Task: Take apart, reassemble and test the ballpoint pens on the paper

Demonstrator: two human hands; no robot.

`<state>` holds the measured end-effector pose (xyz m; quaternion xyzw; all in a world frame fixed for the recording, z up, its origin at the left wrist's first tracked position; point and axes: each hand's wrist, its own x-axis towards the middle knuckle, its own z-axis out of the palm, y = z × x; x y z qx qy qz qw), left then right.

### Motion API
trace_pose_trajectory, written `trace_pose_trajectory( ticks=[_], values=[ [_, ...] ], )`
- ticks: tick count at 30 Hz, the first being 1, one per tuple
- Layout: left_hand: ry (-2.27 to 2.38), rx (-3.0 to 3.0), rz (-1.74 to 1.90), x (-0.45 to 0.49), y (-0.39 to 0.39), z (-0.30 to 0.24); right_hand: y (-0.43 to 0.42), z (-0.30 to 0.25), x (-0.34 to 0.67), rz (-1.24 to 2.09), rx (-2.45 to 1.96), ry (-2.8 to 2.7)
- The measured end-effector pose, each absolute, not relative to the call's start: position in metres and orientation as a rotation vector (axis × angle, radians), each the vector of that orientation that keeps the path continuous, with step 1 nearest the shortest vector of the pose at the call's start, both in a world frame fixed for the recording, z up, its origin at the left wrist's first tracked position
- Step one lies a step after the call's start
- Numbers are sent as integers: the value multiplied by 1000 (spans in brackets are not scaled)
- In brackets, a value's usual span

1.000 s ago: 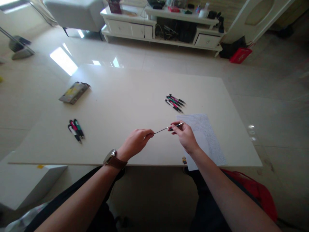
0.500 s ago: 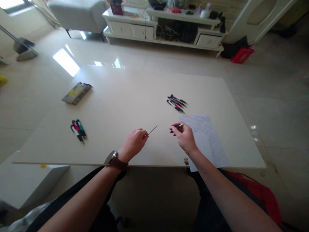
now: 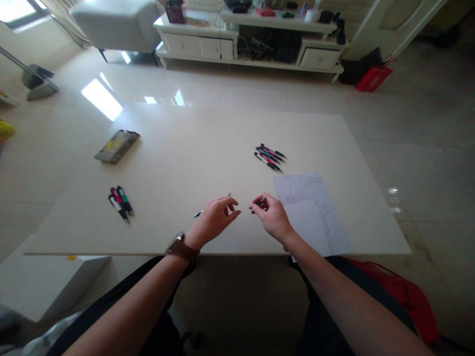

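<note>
On the white table (image 3: 178, 148), left to right: 1 box (image 3: 117, 146), far side; 3 pens (image 3: 120, 203), grouped nearer the front; 1 small piece (image 3: 198, 214), partly hidden by the left hand (image 3: 233, 208) — thumb and fingers parted; right hand (image 3: 253, 206) — fingertips pinching 1 dark pen part (image 3: 261, 201); 1 pen cluster (image 3: 270, 158), beyond; 1 written sheet (image 3: 300, 185), partly beneath the right forearm.

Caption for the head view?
Right hand pinching a dark part, left hand open, pens on the table.
</note>
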<state>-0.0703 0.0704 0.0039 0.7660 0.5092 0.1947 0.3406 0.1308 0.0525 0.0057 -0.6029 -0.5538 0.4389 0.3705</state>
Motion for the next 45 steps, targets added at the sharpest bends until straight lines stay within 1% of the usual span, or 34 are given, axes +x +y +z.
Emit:
trace_pose_trajectory(
  ticks=[4, 13, 17, 22, 26, 29, 32, 35, 37, 39, 45],
  values=[
    [1181, 1950, 590, -54, 67, 12, 48, 5, 125, 1133, -1535, -1478],
    [1202, 2031, 505, -45, 73, 14, 49, -2, 129, 1218, -1494, -1373],
    [1459, 2087, 365, -55, 86, 17, 47, 0, 132, 1154, -1522, -1379],
    [1867, 2058, 219, -78, 108, 5, 44, 4, 137, 1188, -1555, -1381],
    [1959, 2019, 120, -90, 117, -11, 41, 9, 138, 1180, -1531, -1434],
    [1964, 1989, 131, -92, 120, -12, 41, 15, 137, 1222, -1486, -1432],
    [1861, 1941, 298, -84, 119, -2, 43, 20, 137, 1233, -1424, -1426],
    [1474, 1883, 478, -69, 110, 12, 45, 20, 136, 1157, -1423, -1419],
    [1190, 1842, 475, -59, 99, 18, 46, 19, 136, 1122, -1450, -1422],
    [1032, 1844, 434, -50, 89, 21, 47, 17, 136, 1128, -1467, -1437],
    [1093, 2059, 395, -46, 76, 21, 48, 12, 137, 1177, -1534, -1358]
  ],
)
